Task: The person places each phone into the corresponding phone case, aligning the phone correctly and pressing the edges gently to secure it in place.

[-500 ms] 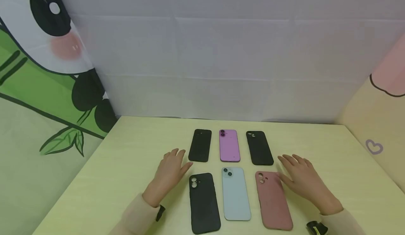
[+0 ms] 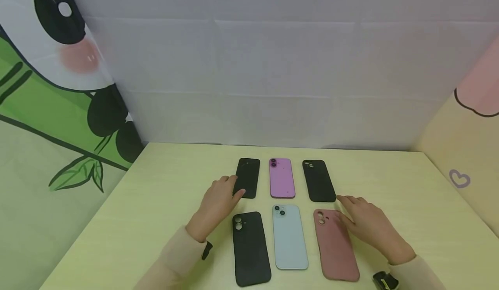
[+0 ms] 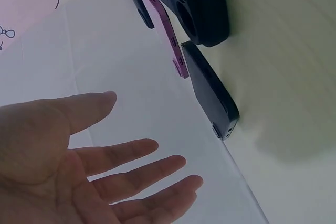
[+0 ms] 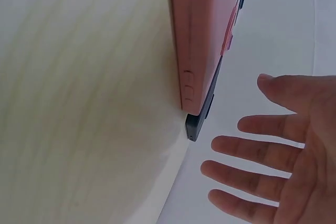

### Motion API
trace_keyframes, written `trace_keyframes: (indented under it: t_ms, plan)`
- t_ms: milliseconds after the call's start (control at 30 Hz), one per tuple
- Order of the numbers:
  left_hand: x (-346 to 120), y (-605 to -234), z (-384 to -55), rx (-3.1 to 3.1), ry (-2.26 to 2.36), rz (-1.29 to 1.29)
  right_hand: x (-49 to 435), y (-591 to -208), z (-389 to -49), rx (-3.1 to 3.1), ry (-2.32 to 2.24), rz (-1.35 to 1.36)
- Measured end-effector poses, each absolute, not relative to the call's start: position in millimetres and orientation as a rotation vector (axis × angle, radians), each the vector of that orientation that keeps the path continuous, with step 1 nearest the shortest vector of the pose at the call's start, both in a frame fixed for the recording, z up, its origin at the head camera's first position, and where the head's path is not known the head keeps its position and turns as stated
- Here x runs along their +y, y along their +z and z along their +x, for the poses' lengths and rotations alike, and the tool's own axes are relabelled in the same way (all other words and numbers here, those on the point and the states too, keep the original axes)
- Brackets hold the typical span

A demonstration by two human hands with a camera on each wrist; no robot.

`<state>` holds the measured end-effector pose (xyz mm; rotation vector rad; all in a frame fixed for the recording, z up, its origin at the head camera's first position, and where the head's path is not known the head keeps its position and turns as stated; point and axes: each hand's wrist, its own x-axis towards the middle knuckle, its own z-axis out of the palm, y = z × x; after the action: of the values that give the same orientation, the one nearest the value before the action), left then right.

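Note:
My left hand (image 2: 218,201) reaches over the left edge of the black phone (image 2: 250,175) in the back row, its thumb by the phone's near edge. In the left wrist view the fingers are spread and hold nothing. My right hand (image 2: 370,225) has its fingertips at the near right corner of the black phone case (image 2: 319,181), and its thumb overlaps the top corner of the pink phone case (image 2: 337,251). Its fingers are straight and apart in the right wrist view. Between the back-row ends lies a purple phone (image 2: 282,178).
In the front row, a black phone case (image 2: 252,251) with camera holes lies left of a light blue phone (image 2: 290,238). Everything lies flat on a pale yellow table (image 2: 175,173). A white sheet (image 2: 273,64) stands behind it, with printed walls on both sides.
My left hand has moved right and forward, onto the edge of the back-row black phone. The right hand has shifted slightly left, toward the black case's corner.

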<state>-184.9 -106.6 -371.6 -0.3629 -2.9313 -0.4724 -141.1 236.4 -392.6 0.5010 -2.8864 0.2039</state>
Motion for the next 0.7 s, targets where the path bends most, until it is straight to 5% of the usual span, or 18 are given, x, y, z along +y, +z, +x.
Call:
trace_keyframes:
  t_ms: [700]
  plan:
    - [-59,-365,-236,-3.059,-0.570,-0.366,233,-390,-157,-2.957,0.229,0.600]
